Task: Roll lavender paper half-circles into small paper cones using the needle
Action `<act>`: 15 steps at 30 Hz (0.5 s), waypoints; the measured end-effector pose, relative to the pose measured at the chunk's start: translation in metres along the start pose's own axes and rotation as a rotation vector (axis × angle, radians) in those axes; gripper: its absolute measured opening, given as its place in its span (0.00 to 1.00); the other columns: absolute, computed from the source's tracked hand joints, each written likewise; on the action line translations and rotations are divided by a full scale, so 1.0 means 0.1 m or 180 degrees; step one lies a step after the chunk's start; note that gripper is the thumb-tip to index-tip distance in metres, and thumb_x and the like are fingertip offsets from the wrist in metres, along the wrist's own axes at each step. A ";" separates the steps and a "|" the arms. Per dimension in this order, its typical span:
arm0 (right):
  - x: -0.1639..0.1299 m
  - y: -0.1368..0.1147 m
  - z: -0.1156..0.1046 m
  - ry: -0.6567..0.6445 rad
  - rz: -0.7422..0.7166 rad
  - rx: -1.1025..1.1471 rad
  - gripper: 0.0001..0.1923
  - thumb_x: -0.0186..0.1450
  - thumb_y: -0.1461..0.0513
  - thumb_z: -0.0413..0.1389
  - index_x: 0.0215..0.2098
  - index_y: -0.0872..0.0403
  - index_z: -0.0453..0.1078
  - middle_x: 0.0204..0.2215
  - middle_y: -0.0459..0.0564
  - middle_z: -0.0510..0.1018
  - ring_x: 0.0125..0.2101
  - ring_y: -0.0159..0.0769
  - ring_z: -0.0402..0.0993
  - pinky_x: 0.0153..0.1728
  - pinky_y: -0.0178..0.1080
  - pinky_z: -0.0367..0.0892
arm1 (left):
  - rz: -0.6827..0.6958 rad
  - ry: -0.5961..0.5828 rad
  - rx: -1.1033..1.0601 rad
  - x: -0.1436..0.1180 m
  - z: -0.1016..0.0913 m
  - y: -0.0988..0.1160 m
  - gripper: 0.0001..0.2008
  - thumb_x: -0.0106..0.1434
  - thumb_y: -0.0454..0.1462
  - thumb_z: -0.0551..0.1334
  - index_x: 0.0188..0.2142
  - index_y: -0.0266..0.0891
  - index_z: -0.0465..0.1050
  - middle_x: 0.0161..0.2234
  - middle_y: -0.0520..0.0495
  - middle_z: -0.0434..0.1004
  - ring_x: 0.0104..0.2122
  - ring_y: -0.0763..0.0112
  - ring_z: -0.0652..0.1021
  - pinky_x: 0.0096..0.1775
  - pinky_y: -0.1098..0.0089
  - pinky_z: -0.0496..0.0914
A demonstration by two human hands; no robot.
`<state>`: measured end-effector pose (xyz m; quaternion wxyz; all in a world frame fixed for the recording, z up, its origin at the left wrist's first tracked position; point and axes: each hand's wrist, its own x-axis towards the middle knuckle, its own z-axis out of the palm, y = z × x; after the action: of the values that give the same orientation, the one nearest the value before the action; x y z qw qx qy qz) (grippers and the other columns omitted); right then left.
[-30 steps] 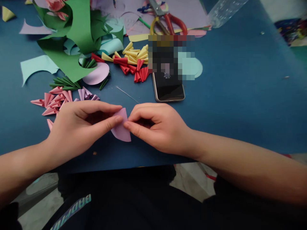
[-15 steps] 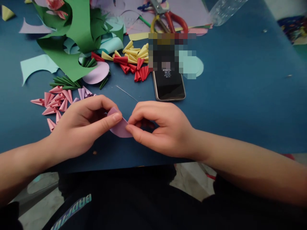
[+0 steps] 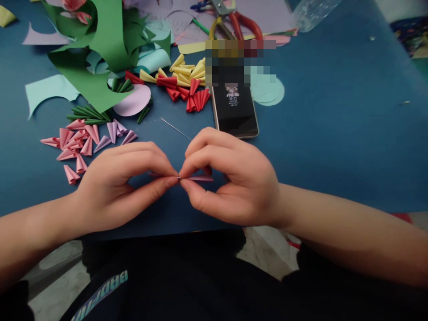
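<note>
Lilac paper piece (image 3: 199,178) pinched edge-on between both hands above the near edge of the blue table (image 3: 334,133).

Left hand (image 3: 123,187) and right hand (image 3: 230,178) are both curled nearly closed, thumb and forefinger tips meeting in the middle and gripping the paper; it shows only as a thin sliver, so its fold is hard to make out, though it looks pressed flat. A second ago the same piece faced the camera as a broad rounded shape, then half bent; now it has been turned or folded to a line, and the right hand has risen slightly. Beyond the hands lie a thin needle (image 3: 175,129), a phone (image 3: 235,109), pink cones (image 3: 72,145), red cones (image 3: 192,99) and green paper (image 3: 100,53).
</note>
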<state>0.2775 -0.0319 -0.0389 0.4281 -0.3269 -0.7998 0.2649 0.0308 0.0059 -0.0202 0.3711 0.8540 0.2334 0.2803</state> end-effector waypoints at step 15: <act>0.10 0.00 -0.18 0.0224 0.1353 0.0706 0.08 0.68 0.68 0.64 0.31 0.51 0.75 0.28 0.46 0.79 0.29 0.35 0.73 0.28 0.39 0.70 | -0.0975 0.0748 0.0480 -0.06 -0.13 0.16 0.07 0.76 0.38 0.68 0.38 0.47 0.78 0.34 0.55 0.81 0.34 0.68 0.77 0.37 0.60 0.67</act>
<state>0.2885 -0.0218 -0.0247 0.4236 -0.4478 -0.6637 0.4237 0.0210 -0.0004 -0.0021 0.3147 0.7953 0.4225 0.3000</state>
